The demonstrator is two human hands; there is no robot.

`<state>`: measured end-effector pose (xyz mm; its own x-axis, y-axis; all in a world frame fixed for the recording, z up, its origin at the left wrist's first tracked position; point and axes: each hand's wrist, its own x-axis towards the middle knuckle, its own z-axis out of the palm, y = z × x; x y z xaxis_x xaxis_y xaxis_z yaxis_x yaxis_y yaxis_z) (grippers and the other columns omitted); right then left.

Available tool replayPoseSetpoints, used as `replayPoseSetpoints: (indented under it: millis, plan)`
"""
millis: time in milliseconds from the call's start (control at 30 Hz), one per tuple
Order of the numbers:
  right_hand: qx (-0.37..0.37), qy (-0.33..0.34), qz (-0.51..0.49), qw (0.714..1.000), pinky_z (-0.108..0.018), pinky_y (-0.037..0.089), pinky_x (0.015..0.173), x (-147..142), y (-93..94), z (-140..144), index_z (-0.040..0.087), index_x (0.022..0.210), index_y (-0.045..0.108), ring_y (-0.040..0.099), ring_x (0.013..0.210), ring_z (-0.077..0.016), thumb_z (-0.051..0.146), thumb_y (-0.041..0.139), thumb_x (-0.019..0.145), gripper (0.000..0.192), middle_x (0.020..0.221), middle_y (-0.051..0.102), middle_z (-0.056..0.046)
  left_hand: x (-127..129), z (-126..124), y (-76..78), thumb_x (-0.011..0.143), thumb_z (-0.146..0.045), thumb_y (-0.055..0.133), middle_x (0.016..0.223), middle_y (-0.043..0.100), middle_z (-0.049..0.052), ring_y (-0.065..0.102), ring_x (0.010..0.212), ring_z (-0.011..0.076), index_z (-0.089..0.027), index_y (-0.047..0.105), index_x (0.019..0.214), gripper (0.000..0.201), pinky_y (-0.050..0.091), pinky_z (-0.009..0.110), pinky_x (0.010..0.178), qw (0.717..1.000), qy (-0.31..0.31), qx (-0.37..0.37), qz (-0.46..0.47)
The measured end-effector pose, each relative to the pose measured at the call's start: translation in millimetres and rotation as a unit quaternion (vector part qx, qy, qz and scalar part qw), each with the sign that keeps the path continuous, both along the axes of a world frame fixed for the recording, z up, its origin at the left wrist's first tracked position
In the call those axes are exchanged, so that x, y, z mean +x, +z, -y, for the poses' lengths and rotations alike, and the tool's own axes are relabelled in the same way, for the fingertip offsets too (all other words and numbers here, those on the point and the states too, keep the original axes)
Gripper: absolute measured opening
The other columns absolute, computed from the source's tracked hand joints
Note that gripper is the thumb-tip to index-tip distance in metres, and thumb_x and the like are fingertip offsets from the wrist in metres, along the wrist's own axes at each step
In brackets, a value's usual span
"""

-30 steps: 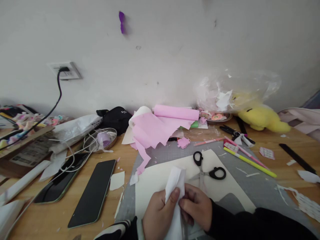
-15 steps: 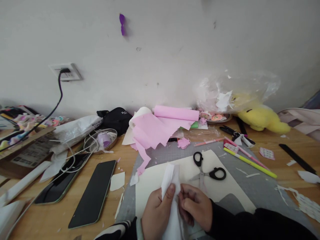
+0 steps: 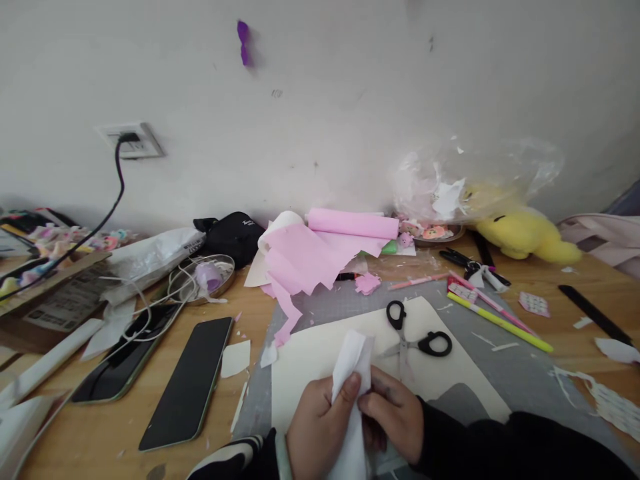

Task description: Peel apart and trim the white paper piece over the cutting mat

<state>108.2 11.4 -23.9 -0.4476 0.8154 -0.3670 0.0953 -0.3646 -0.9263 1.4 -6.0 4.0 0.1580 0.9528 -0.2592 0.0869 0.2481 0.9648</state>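
Observation:
My left hand (image 3: pixel 315 430) and my right hand (image 3: pixel 395 417) are together at the bottom centre, both pinching a folded piece of white paper (image 3: pixel 353 363) that stands up between them. The left thumb presses on the paper's front. Under the hands lies a cream sheet (image 3: pixel 310 353) on a grey cutting mat (image 3: pixel 500 373). Black-handled scissors (image 3: pixel 417 341) rest on the cream sheet just beyond my right hand.
Two phones (image 3: pixel 187 383) (image 3: pixel 123 363) lie at the left with white cables. Pink paper roll (image 3: pixel 350 225) and torn pink sheets sit behind the mat. Pens (image 3: pixel 500 323), a yellow plush toy (image 3: pixel 525 235), a metal dish (image 3: pixel 203 279) and a black ruler (image 3: pixel 595 315) surround the mat.
The hands have kept working the white paper in place; its top has shifted slightly right and opened wider. The view has barely moved.

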Motion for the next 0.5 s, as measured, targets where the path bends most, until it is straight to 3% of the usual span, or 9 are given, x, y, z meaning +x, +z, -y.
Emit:
replayPoseSetpoints:
  millis: [233,400,500]
  plan:
    - [-0.015,0.007,-0.007,1.000,-0.014,0.027,0.029,-0.3,-1.3,-0.4,0.014,0.074,0.045,0.036,0.029,-0.0044,0.020,0.034,0.062,0.018,0.035,0.041,0.007,0.2,1.5,1.2,0.074,-0.051,0.031,0.036,0.053,0.003,0.048,0.037,0.0144,-0.012,0.058,0.047,0.054,0.038,0.023,0.042,1.000,0.018,-0.013,-0.004]
    - [-0.013,0.013,-0.051,0.999,-0.013,0.025,0.029,0.0,0.6,0.4,0.017,0.059,0.036,0.032,0.028,-0.0028,0.016,0.032,0.060,0.004,0.036,0.041,0.007,-5.3,-0.9,1.0,0.070,-0.049,0.041,0.039,0.052,0.000,0.049,0.043,0.0137,-0.015,0.053,0.046,0.043,0.038,0.021,0.047,0.984,0.151,-0.016,-0.096]
    - [-0.016,0.024,-0.069,0.997,-0.012,0.023,0.029,-0.1,3.4,-0.3,0.017,0.057,0.033,0.030,0.028,-0.0023,0.015,0.032,0.057,0.003,0.035,0.039,0.008,-8.7,-2.6,-0.5,0.071,-0.047,0.041,0.037,0.049,-0.002,0.043,0.038,0.0111,-0.015,0.052,0.047,0.042,0.036,0.020,0.043,0.987,0.136,-0.024,-0.088]
